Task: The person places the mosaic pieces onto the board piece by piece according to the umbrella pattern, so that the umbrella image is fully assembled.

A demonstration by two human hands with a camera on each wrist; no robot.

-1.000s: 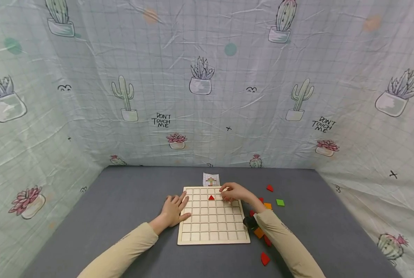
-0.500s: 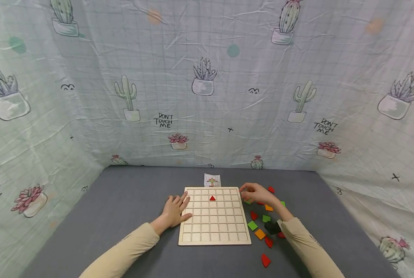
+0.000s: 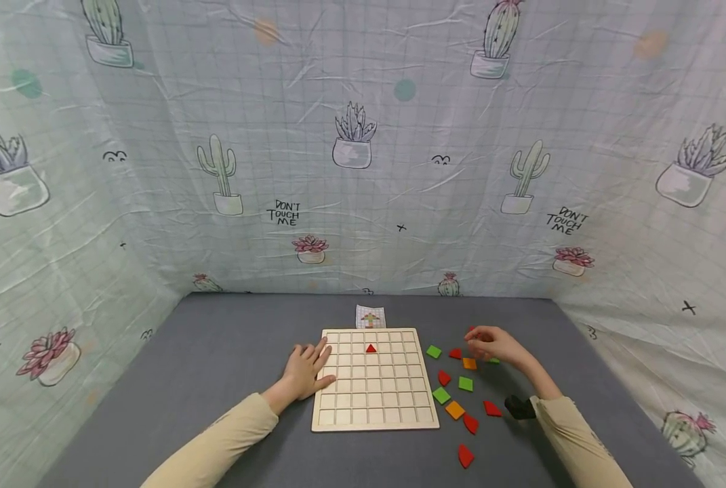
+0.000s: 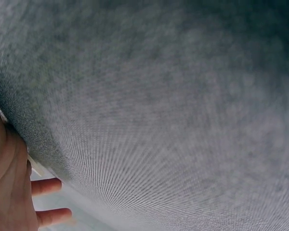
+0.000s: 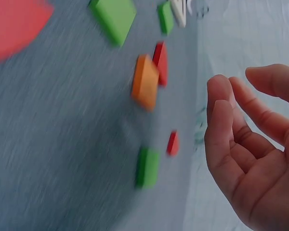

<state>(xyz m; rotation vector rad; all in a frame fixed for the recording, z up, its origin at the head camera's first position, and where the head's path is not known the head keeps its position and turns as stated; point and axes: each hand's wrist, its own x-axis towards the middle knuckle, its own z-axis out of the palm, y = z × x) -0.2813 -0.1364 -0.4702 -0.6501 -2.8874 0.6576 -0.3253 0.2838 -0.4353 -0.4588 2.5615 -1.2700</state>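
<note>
My left hand (image 3: 302,374) rests with spread fingers on the left edge of a pale wooden grid board (image 3: 375,389). In the left wrist view, part of its palm and two fingers (image 4: 47,186) show beside grey cloth. One red triangle tile (image 3: 371,348) lies in an upper cell of the board. My right hand (image 3: 497,344) hovers over the loose tiles right of the board, its fingers loosely bent. The right wrist view shows nothing between those fingers (image 5: 220,122). Below them lie an orange tile (image 5: 145,83) and a green tile (image 5: 147,167).
Several red, green and orange tiles, among them a red fan-shaped one (image 3: 466,456), are scattered right of the board. A small card (image 3: 370,316) with a coloured grid pattern lies behind the board. A cactus-print curtain (image 3: 363,224) surrounds the grey tabletop (image 3: 247,339).
My right hand has moved right, from over the board's upper right corner to over the loose tiles, uncovering several of them. The left hand and red triangle have stayed put.
</note>
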